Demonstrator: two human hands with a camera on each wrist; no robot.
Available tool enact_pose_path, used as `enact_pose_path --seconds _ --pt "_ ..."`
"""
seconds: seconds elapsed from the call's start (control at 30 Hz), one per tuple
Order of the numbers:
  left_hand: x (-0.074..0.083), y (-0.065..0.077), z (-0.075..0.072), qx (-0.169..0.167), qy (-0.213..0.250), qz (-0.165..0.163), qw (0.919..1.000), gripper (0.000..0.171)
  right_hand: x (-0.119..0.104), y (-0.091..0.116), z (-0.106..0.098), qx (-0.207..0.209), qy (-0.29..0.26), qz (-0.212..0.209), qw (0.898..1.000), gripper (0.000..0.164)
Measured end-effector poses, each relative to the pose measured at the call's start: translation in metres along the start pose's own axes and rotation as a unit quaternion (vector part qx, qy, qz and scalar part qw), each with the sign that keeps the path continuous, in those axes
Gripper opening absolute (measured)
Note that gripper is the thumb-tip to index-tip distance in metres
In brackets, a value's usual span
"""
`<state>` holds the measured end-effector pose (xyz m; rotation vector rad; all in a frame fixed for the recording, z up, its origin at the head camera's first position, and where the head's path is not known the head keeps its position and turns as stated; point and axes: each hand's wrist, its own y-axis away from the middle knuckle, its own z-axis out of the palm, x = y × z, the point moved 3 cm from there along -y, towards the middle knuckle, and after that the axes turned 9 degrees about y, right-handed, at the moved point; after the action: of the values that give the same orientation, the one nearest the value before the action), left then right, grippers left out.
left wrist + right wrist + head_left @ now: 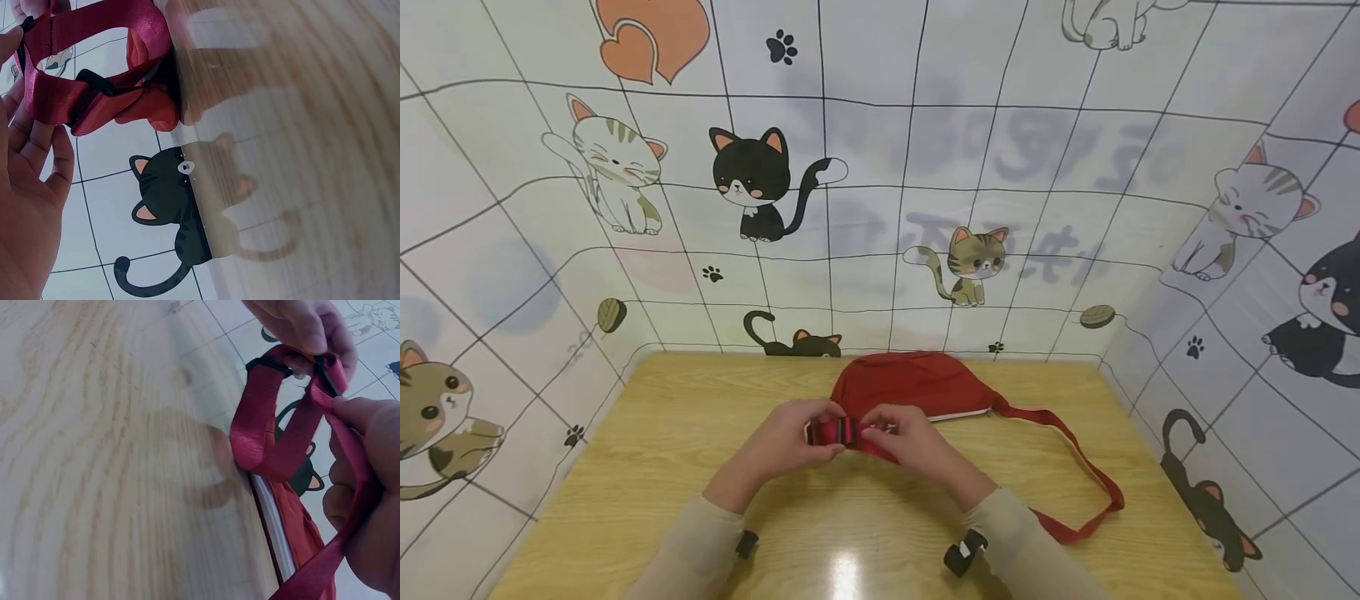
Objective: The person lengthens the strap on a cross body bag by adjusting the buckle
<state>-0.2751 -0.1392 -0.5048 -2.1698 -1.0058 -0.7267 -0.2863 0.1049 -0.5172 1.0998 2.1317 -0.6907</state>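
Note:
A red waist bag (917,382) lies at the back of the table, its pale zip (280,537) along the front edge. My left hand (790,442) grips a loop of its red strap (103,28) at a black slider (842,431), thumb and fingers on either side. Beside it, my right hand (917,446) pinches the strap close to that slider, and a length of webbing (347,462) runs back through this hand. A second black fitting (94,81) sits on the loop. The loop hangs in front of the bag.
The rest of the strap (1097,475) curves across the right side of the wooden table (647,467). Cat-printed white sheeting (880,167) walls the table at the back and both sides. Black bands (966,552) are on both sleeves.

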Motion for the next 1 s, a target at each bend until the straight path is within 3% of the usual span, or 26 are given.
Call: enact_pose_path --seconds 0.37,0.6,0.77,0.87,1.0 --pt "-0.001 -0.003 0.005 -0.020 -0.032 0.002 0.9993 0.039 0.010 0.008 -0.018 -0.030 0.058 0.017 0.998 0.006" --pt "-0.003 -0.001 0.007 -0.022 -0.017 0.009 0.9996 0.043 -0.009 0.007 -0.008 -0.063 0.107 -0.020 0.992 0.041" --pt "0.003 -0.003 0.009 -0.024 -0.002 0.024 0.9994 0.044 -0.020 0.004 0.004 -0.039 0.119 -0.037 0.991 0.051" --pt "0.002 -0.002 0.007 -0.020 -0.006 0.009 0.9997 0.047 -0.021 0.004 0.006 -0.014 0.119 -0.041 0.992 0.049" --pt "-0.003 0.001 0.002 -0.008 -0.050 -0.019 0.9985 0.055 -0.019 0.006 0.006 -0.002 0.100 -0.029 0.995 0.048"
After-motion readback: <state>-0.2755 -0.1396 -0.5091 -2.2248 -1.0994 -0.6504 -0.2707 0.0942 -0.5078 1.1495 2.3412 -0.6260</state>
